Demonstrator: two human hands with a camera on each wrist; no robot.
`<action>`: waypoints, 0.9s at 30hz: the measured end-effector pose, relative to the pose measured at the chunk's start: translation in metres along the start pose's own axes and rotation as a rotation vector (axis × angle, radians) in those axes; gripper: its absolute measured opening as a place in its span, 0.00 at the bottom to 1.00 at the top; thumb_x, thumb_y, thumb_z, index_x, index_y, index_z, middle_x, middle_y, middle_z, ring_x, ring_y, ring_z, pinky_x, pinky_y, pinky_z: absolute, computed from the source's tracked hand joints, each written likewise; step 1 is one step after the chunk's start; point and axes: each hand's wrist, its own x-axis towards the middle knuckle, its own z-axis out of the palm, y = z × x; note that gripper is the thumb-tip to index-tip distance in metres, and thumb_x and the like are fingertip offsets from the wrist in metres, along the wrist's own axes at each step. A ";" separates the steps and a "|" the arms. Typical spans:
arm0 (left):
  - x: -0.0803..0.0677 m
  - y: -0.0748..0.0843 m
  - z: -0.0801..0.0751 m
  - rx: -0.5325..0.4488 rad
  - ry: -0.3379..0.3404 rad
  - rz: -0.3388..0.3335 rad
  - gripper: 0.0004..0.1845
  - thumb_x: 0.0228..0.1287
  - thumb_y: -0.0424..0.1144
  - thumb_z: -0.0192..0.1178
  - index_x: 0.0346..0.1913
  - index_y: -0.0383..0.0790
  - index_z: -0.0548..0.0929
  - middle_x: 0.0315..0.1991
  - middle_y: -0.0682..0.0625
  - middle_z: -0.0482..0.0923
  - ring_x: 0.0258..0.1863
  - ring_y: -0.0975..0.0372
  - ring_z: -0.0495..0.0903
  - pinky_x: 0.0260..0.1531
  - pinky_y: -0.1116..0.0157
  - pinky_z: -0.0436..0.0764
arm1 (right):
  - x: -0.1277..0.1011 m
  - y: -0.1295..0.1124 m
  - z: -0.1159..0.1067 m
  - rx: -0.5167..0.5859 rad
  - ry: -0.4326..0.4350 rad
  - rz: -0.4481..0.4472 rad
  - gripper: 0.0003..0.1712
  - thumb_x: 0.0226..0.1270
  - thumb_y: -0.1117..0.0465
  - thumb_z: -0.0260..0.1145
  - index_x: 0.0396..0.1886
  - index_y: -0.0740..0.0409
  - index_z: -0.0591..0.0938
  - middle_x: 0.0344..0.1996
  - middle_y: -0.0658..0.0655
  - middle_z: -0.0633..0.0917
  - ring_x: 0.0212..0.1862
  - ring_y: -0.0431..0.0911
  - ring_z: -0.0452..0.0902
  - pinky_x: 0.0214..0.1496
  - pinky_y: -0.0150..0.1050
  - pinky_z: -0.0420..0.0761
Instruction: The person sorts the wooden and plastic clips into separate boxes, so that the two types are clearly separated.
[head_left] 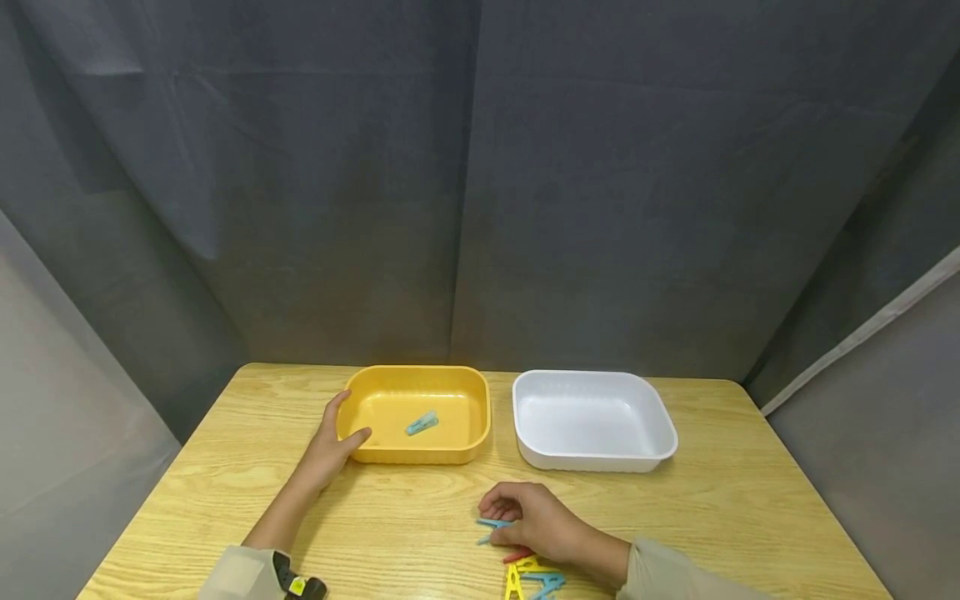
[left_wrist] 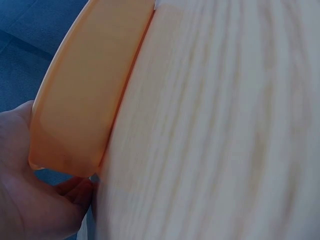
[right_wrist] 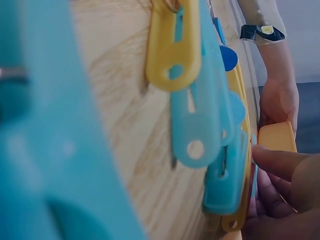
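Note:
My left hand (head_left: 330, 446) grips the left end of a yellow plastic basin (head_left: 420, 457), thumb over the near-left rim and fingers along the outer wall. A pale blue clothespin (head_left: 422, 422) lies inside it. In the left wrist view, that hand (left_wrist: 40, 185) wraps the corner of the basin, whose side wall (left_wrist: 87, 90) looks orange. My right hand (head_left: 542, 523) pinches a blue clothespin (head_left: 495, 523) between thumb and fingers, low over the table. Just below it lies a small pile with red (head_left: 517, 556), yellow (head_left: 513, 583) and blue (head_left: 546, 581) clothespins.
A white basin (head_left: 592, 462) stands to the right of the yellow one, a narrow gap between them. Both sit near the far edge of the wooden table (head_left: 405, 525). A dark grey curtain (head_left: 337, 208) hangs behind. In the right wrist view, clothespins (right_wrist: 200, 135) fill the foreground.

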 end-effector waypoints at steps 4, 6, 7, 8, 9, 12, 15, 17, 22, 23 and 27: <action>0.010 -0.018 0.001 0.008 0.017 0.008 0.45 0.76 0.40 0.60 0.83 0.44 0.42 0.83 0.34 0.31 0.80 0.33 0.32 0.70 0.27 0.43 | 0.000 -0.001 0.001 -0.027 0.000 -0.005 0.18 0.58 0.70 0.78 0.49 0.61 0.84 0.44 0.51 0.86 0.45 0.42 0.82 0.50 0.32 0.83; 0.013 -0.027 0.002 0.023 0.029 0.015 0.45 0.76 0.42 0.60 0.83 0.47 0.42 0.84 0.35 0.31 0.80 0.33 0.34 0.70 0.27 0.43 | 0.000 -0.001 0.001 -0.043 0.003 -0.009 0.18 0.58 0.70 0.78 0.48 0.60 0.85 0.43 0.50 0.86 0.45 0.42 0.82 0.49 0.32 0.83; 0.015 -0.031 0.002 0.031 0.033 0.020 0.45 0.76 0.43 0.60 0.83 0.48 0.42 0.84 0.36 0.32 0.80 0.33 0.34 0.71 0.27 0.44 | 0.000 -0.001 0.001 -0.050 0.004 -0.009 0.18 0.58 0.70 0.78 0.48 0.60 0.85 0.43 0.49 0.86 0.44 0.41 0.82 0.49 0.32 0.83; 0.016 -0.033 0.002 0.037 0.037 0.023 0.46 0.76 0.44 0.61 0.83 0.49 0.42 0.84 0.36 0.32 0.80 0.34 0.35 0.71 0.28 0.44 | 0.001 -0.001 0.001 -0.055 0.006 -0.011 0.18 0.58 0.70 0.78 0.47 0.59 0.85 0.42 0.49 0.86 0.44 0.41 0.82 0.49 0.32 0.83; 0.016 -0.035 0.002 0.042 0.039 0.025 0.46 0.76 0.45 0.61 0.83 0.49 0.42 0.84 0.36 0.33 0.80 0.34 0.35 0.71 0.28 0.44 | 0.001 -0.001 0.002 -0.061 0.007 -0.012 0.17 0.58 0.70 0.78 0.47 0.59 0.85 0.42 0.49 0.86 0.44 0.40 0.82 0.48 0.32 0.83; 0.017 -0.038 0.003 0.046 0.039 0.028 0.46 0.75 0.47 0.61 0.83 0.50 0.42 0.84 0.36 0.33 0.80 0.33 0.35 0.70 0.27 0.45 | 0.001 0.000 0.002 -0.060 0.009 -0.010 0.17 0.58 0.70 0.78 0.47 0.59 0.85 0.41 0.49 0.86 0.43 0.40 0.82 0.47 0.31 0.83; 0.017 -0.039 0.003 0.046 0.034 0.027 0.46 0.76 0.48 0.60 0.83 0.51 0.42 0.84 0.36 0.32 0.80 0.33 0.34 0.70 0.26 0.44 | 0.002 0.000 0.001 -0.039 0.007 0.001 0.16 0.59 0.70 0.77 0.47 0.60 0.85 0.41 0.51 0.86 0.42 0.42 0.82 0.47 0.32 0.83; 0.017 -0.039 0.003 0.045 0.032 0.030 0.46 0.76 0.48 0.60 0.83 0.51 0.41 0.84 0.36 0.32 0.80 0.33 0.34 0.70 0.26 0.44 | 0.003 0.000 0.000 -0.034 0.007 0.003 0.16 0.59 0.70 0.77 0.47 0.61 0.85 0.41 0.52 0.86 0.43 0.43 0.82 0.46 0.32 0.83; 0.017 -0.039 0.003 0.048 0.032 0.037 0.46 0.76 0.48 0.61 0.83 0.50 0.41 0.84 0.36 0.32 0.80 0.32 0.34 0.69 0.26 0.45 | 0.006 -0.004 -0.001 -0.039 0.024 -0.008 0.16 0.60 0.70 0.77 0.48 0.63 0.85 0.42 0.53 0.87 0.43 0.45 0.83 0.47 0.33 0.83; 0.017 -0.039 0.003 0.046 0.033 0.037 0.46 0.75 0.47 0.61 0.83 0.49 0.42 0.84 0.36 0.32 0.80 0.32 0.34 0.69 0.25 0.45 | 0.007 -0.006 -0.001 -0.039 0.028 -0.010 0.16 0.60 0.69 0.77 0.48 0.64 0.85 0.42 0.53 0.87 0.43 0.45 0.83 0.47 0.33 0.83; 0.016 -0.037 0.003 0.041 0.035 0.037 0.47 0.75 0.46 0.62 0.83 0.50 0.42 0.84 0.35 0.33 0.80 0.32 0.35 0.69 0.26 0.45 | 0.009 -0.011 -0.002 -0.030 0.029 -0.011 0.17 0.60 0.68 0.77 0.48 0.66 0.85 0.42 0.54 0.87 0.44 0.46 0.83 0.47 0.33 0.83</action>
